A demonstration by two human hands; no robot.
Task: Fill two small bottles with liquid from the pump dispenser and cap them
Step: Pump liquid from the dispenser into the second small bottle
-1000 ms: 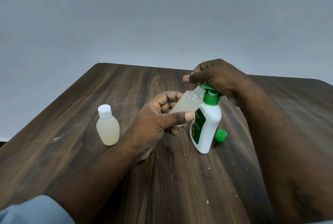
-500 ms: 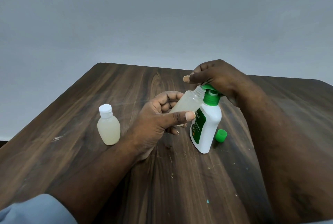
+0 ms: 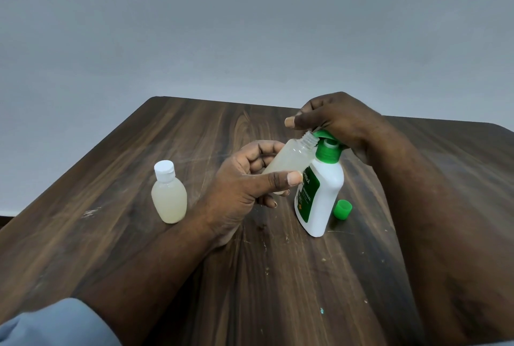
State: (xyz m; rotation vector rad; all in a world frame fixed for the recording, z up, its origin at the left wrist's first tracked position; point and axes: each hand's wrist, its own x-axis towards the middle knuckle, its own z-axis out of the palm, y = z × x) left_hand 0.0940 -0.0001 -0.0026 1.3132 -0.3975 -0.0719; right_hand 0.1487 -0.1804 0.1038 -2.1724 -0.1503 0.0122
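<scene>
Open bottle (image 3: pixel 289 162), tilted and uncapped, sits in the left grip (image 3: pixel 244 187) above the middle of the bench (image 3: pixel 250 276), thumb laid across its near side and fingers curled behind it. Nearest the camera, a blue-grey sleeve (image 3: pixel 55 323) shows at lower left, with two bare forearms reaching over the dark wood. Further in, the capped bottle (image 3: pixel 168 195) stands upright, white lid on and pale liquid inside, well left of the left grip and apart from it. The open bottle's long axis runs from its base at the left palm up and rightward to its threaded neck, which comes in just under the green spout of the dispenser (image 3: pixel 322 195); whether mouth and spout touch cannot be told. Pale liquid shows inside, its level unclear. A loose green cap (image 3: pixel 342 209) lies on the bench just right of the dispenser's base. Beyond and above, the right grip (image 3: pixel 339 120) is folded over the pump head, one finger pointing left. The left grip is the nearer of the two. Filling of this second bottle looks under way; the next press depends on the neck staying below the spout, with capping yet to come
</scene>
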